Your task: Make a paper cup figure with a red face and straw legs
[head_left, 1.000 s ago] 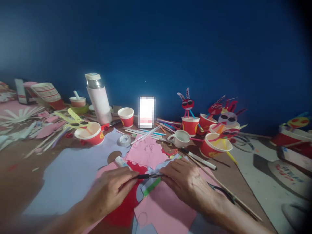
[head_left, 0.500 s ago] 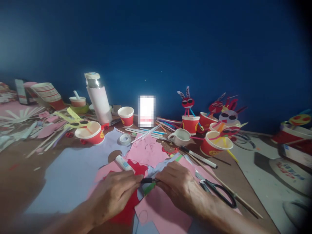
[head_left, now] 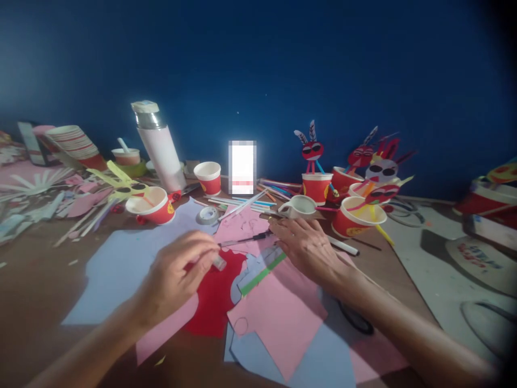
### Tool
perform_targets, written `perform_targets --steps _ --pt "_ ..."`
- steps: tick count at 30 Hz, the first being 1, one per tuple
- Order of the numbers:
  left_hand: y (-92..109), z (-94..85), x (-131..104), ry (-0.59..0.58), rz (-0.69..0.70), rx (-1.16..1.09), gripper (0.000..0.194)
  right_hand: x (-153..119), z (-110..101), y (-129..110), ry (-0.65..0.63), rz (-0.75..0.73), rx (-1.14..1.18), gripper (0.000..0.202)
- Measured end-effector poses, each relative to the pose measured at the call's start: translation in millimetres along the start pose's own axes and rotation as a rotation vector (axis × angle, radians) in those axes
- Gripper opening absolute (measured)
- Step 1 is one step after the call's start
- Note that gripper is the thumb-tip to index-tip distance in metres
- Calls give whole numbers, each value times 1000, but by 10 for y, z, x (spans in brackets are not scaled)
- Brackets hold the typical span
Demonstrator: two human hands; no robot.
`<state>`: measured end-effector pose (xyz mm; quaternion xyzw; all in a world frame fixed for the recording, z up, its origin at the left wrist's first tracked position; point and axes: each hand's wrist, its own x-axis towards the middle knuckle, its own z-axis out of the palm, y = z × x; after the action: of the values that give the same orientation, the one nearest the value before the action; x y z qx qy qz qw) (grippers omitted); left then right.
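My left hand is closed round a glue stick. Only the tube's end shows past the fingers, above the red paper. My right hand is palm down with its fingers stretched out, over the pink sheet near the white mug. A slim pen with a black end lies across the pink paper, its black end at my right fingertips. Between the hands is a pale strip with a green edge. A pink sheet with a drawn circle lies nearer me.
A tape roll, paper straws and a red cup stand beyond the hands. Cups with paper figures are at right. The scissors' handle shows under my right forearm. A flask stands back left.
My hands have parted from the pen they held together. The left has picked up the glue stick from the papers. The right has moved forward, and the pen lies farther away.
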<state>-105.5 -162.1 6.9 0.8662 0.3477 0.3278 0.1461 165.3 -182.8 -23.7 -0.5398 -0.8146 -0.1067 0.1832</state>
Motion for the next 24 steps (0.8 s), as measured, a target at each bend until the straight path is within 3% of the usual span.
perform_targets --steps 4,7,11,16,20,24 --pt "136 110 -118 -442 -248 -86 25 -184 -57 1 -84 -54 -28 25" --pt "246 206 -176 -595 -339 -12 22 -368 -156 -109 -125 -121 47 24" --pt "352 253 -170 -634 -382 74 11 -558 -223 -264 -141 -125 128 24" --pt "386 270 -117 -642 -376 102 12 -632 -202 -293 -157 -89 159 20" --pt "393 286 -99 -672 -341 80 20 -508 -245 -169 -99 -98 154 21" --pt "437 291 -103 -727 -300 38 25 -196 -237 -63 -85 -54 60 16"
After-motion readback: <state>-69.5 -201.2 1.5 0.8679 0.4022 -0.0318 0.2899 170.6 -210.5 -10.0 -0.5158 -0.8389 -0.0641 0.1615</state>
